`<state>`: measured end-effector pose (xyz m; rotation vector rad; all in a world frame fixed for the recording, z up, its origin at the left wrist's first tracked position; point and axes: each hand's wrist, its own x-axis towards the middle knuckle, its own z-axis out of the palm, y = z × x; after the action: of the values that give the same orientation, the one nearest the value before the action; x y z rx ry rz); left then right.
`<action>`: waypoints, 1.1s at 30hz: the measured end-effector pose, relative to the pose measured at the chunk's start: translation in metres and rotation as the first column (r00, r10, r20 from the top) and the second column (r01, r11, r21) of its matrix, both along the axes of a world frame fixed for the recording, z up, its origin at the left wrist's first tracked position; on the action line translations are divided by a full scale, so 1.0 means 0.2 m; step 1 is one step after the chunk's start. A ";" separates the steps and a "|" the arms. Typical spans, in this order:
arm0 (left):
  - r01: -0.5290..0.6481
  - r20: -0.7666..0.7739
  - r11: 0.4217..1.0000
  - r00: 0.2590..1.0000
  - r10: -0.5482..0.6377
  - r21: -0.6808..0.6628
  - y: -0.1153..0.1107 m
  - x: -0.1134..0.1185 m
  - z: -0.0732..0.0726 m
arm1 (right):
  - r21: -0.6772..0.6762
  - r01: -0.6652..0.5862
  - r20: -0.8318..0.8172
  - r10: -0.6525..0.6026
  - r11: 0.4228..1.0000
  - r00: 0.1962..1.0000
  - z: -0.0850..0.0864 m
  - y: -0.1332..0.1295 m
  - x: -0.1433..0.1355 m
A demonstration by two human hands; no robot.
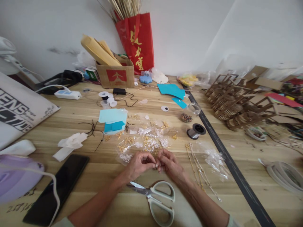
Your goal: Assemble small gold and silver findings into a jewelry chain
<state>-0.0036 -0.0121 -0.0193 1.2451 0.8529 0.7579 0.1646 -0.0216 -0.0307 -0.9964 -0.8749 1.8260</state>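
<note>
My left hand (141, 163) and my right hand (169, 162) meet fingertip to fingertip above the table, each closed in a pinch. Between them shows a small shiny bead-like piece (156, 165); its exact kind is too small to make out. The left thumb and forefinger grip it, and the right fingers close in against its other side, partly hiding what they hold. Just beyond my hands lie clear bags of gold and silver jewellery findings (151, 143). Scissors with pale handles (163, 201) rest partly open below my wrists. Gold and silver chains (197, 164) lie to the right.
A spool of wire (196, 130) and a jar of beads (187, 117) stand right of the bags. Blue paper (115, 126) lies to the left, near a black phone (56, 189). Brown wooden lantern-like frames (233, 104) crowd the right. A cardboard box (115, 74) stands at the back.
</note>
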 end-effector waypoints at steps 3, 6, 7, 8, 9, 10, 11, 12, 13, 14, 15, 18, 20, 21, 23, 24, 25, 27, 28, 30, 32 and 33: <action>-0.014 -0.049 1.000 0.999 0.016 0.027 0.00 -0.01 -0.01 | -0.011 -0.006 0.005 0.006 1.000 1.000 0.01 0.00 0.01; -0.030 -0.088 0.998 0.996 0.035 0.057 0.01 -0.01 -0.02 | -0.011 -0.010 0.025 0.010 1.000 1.000 0.02 0.01 0.01; -0.037 -0.096 0.997 0.995 0.043 0.065 0.01 -0.01 -0.02 | -0.010 -0.012 0.033 0.012 1.000 0.999 0.03 0.01 0.02; -0.041 -0.101 0.997 0.994 0.048 0.071 0.01 -0.01 -0.02 | -0.007 -0.016 0.040 0.016 1.000 0.999 0.03 0.01 0.02; -0.044 -0.102 0.996 0.993 0.051 0.074 0.01 -0.01 -0.02 | -0.004 -0.019 0.047 0.019 1.000 0.999 0.03 0.01 0.02; -0.042 -0.100 0.996 0.994 0.049 0.074 0.01 -0.01 -0.02 | 0.000 -0.025 0.056 0.025 1.000 0.998 0.03 0.01 0.02; -0.036 -0.097 0.997 0.994 0.043 0.072 0.01 -0.01 -0.02 | 0.004 -0.031 0.064 0.030 1.000 0.997 0.04 0.01 0.02; -0.031 -0.093 0.997 0.995 0.037 0.071 0.01 -0.01 -0.02 | 0.007 -0.035 0.071 0.035 0.999 0.997 0.04 0.01 0.02; -0.026 -0.090 0.997 0.995 0.032 0.073 0.01 -0.01 -0.02 | 0.009 -0.041 0.077 0.040 0.999 0.996 0.05 0.01 0.02; -0.021 -0.088 0.997 0.996 0.028 0.077 0.01 -0.01 -0.02 | 0.009 -0.045 0.081 0.044 0.999 0.996 0.05 0.01 0.02; -0.018 -0.089 0.997 0.996 0.025 0.081 0.01 -0.01 -0.02 | 0.009 -0.047 0.082 0.046 0.999 0.996 0.06 0.01 0.02; -0.018 -0.095 0.996 0.995 0.027 0.090 0.01 -0.01 -0.02 | 0.020 -0.055 0.078 0.053 0.998 0.996 0.07 0.01 0.02; -0.022 -0.093 0.997 0.995 0.029 0.080 0.01 -0.01 -0.02 | 0.031 -0.055 0.078 0.053 0.998 0.996 0.07 0.01 0.02; -0.023 -0.092 0.997 0.995 0.029 0.073 0.01 -0.01 -0.01 | 0.032 -0.053 0.079 0.050 0.998 0.996 0.07 0.01 0.02; -0.023 -0.094 0.998 0.995 0.029 0.060 0.00 -0.01 -0.01 | 0.030 -0.036 0.080 0.033 0.999 0.996 0.06 0.02 0.02; -0.026 -0.094 0.998 0.995 0.031 0.057 0.00 -0.01 -0.01 | 0.030 -0.026 0.085 0.023 0.999 0.996 0.06 0.02 0.02; -0.029 -0.088 0.998 0.996 0.034 0.055 0.00 -0.01 0.00 | 0.032 -0.016 0.092 0.013 0.999 0.996 0.06 0.02 0.02; -0.038 -0.060 0.998 0.997 0.041 0.049 0.01 -0.01 0.00 | 0.040 -0.002 0.105 -0.002 0.999 0.994 0.06 0.02 0.02; -0.041 -0.043 0.998 0.998 0.043 0.043 0.01 -0.01 0.00 | 0.043 0.000 0.110 -0.005 0.999 0.994 0.06 0.02 0.02; -0.043 -0.022 0.999 0.999 0.043 0.027 0.01 -0.02 0.00 | 0.043 0.005 0.111 -0.009 0.999 0.994 0.06 0.02 0.02; -0.043 -0.022 0.999 0.999 0.043 0.002 0.02 -0.02 -0.01 | 0.038 0.009 0.105 -0.013 0.999 0.994 0.06 0.02 0.02; -0.043 -0.021 0.999 0.999 0.043 -0.016 0.02 -0.02 -0.01 | 0.033 0.013 0.101 -0.016 0.999 0.995 0.06 0.02 0.02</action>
<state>-0.0073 -0.0080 -0.0209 1.2250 0.9038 0.7719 0.1692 -0.0175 -0.0195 -1.0801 -0.9530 1.7561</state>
